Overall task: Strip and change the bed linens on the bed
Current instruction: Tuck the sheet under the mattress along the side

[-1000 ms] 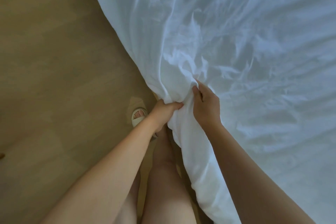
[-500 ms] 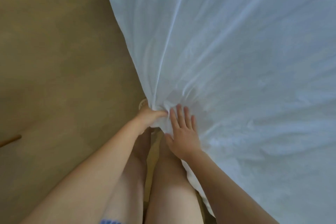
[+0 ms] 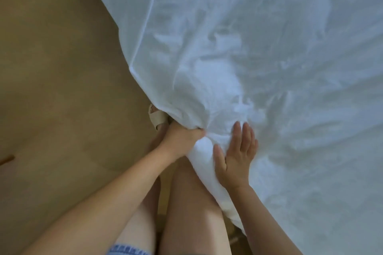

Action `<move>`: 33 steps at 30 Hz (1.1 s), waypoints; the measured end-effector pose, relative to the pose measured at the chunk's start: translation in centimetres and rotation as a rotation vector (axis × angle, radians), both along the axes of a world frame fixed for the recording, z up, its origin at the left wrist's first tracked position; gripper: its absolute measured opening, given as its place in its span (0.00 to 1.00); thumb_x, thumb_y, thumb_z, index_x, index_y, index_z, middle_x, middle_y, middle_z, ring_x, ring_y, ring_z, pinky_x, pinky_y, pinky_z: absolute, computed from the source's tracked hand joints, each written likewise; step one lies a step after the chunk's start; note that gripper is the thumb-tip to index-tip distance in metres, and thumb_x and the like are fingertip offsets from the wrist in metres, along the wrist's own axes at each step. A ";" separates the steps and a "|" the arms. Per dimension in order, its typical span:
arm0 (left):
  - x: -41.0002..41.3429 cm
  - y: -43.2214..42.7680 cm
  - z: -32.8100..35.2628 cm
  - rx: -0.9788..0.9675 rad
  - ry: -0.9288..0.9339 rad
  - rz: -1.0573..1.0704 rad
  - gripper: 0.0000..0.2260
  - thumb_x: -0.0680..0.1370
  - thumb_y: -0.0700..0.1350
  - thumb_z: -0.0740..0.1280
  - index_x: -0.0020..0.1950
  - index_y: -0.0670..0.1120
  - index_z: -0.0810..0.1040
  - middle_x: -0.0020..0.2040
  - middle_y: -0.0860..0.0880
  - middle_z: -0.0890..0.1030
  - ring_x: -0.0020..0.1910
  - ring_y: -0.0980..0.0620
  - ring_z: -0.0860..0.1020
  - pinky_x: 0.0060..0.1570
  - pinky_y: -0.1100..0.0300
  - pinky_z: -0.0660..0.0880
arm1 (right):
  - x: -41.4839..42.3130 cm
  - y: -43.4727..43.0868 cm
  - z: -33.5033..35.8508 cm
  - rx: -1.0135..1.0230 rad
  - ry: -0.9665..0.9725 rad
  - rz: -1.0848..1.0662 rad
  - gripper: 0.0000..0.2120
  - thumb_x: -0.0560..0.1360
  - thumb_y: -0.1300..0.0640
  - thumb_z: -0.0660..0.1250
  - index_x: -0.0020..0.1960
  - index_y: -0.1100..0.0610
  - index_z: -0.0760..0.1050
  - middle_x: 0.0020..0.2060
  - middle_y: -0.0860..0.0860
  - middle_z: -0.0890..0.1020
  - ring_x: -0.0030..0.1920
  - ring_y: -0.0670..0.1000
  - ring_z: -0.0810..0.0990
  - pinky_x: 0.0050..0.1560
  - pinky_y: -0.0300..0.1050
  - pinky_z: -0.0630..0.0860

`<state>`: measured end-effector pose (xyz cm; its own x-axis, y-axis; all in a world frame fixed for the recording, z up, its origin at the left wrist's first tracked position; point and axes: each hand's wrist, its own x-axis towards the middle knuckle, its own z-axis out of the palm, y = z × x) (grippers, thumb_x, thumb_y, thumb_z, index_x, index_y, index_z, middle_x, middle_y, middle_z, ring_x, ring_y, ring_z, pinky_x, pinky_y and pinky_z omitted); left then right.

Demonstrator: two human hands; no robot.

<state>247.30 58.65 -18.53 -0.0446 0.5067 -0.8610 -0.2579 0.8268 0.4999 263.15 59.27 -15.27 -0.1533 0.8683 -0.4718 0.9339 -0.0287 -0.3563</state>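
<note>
Left hand [image 3: 182, 137] fist-grips bunched sheet [image 3: 259, 68] corner, frame centre; right hand [image 3: 236, 155] spread flat just beside; sheet fans toward upper right.

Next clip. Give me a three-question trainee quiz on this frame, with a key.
1. True or false: the right hand lies with straight fingers against the white sheet.
2. Which hand has a grip on the bunched cloth? A) left B) right C) neither
3. Fill in: by the cloth's edge, a foot on the floor wears a pale ____.
Key: 1 true; 2 A, the left hand; 3 sandal.
</note>
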 end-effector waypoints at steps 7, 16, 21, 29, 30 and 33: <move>-1.6 0.0 -3.7 -0.225 0.256 0.031 0.18 0.72 0.45 0.72 0.58 0.38 0.77 0.57 0.40 0.80 0.57 0.42 0.78 0.58 0.51 0.75 | -1.7 -1.4 -3.9 -0.189 -0.146 0.195 0.37 0.78 0.42 0.53 0.70 0.48 0.27 0.73 0.50 0.31 0.72 0.53 0.27 0.70 0.56 0.30; -6.9 4.9 -0.2 -0.008 -0.057 0.273 0.26 0.61 0.40 0.77 0.59 0.48 0.78 0.50 0.51 0.84 0.47 0.53 0.83 0.37 0.62 0.78 | -6.4 4.3 -1.8 -0.075 0.116 0.236 0.37 0.77 0.48 0.61 0.77 0.60 0.46 0.77 0.57 0.47 0.77 0.56 0.43 0.75 0.48 0.40; -11.0 10.2 2.4 0.100 -0.267 0.596 0.19 0.63 0.45 0.75 0.53 0.44 0.79 0.46 0.46 0.85 0.46 0.48 0.84 0.38 0.57 0.80 | -9.3 8.9 0.4 -0.059 0.250 0.284 0.38 0.77 0.49 0.61 0.77 0.58 0.40 0.77 0.56 0.44 0.76 0.54 0.40 0.74 0.48 0.42; -19.1 19.3 2.7 0.132 -0.218 0.703 0.26 0.69 0.59 0.72 0.61 0.45 0.78 0.55 0.46 0.83 0.54 0.47 0.81 0.52 0.53 0.79 | -19.2 19.8 1.2 0.001 0.161 0.255 0.38 0.76 0.41 0.59 0.77 0.50 0.42 0.76 0.54 0.42 0.76 0.55 0.41 0.71 0.62 0.48; -20.1 20.5 2.6 0.117 -0.224 0.683 0.24 0.70 0.56 0.73 0.61 0.45 0.78 0.53 0.46 0.84 0.53 0.48 0.82 0.49 0.54 0.79 | -20.6 21.0 1.1 0.008 0.161 0.218 0.39 0.76 0.41 0.59 0.77 0.50 0.42 0.76 0.54 0.41 0.75 0.55 0.41 0.71 0.62 0.47; -21.8 23.8 3.2 0.038 -0.150 0.509 0.21 0.71 0.45 0.75 0.62 0.42 0.77 0.53 0.44 0.83 0.50 0.46 0.82 0.51 0.52 0.79 | -24.4 23.4 0.8 -0.004 0.097 0.150 0.38 0.74 0.40 0.56 0.77 0.50 0.43 0.76 0.55 0.40 0.75 0.58 0.38 0.71 0.61 0.44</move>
<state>225.54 82.48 -15.33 -0.1710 0.4837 -0.8584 -0.6926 0.5606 0.4539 238.72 82.68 -14.46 -0.3264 0.8303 -0.4517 0.8890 0.1072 -0.4452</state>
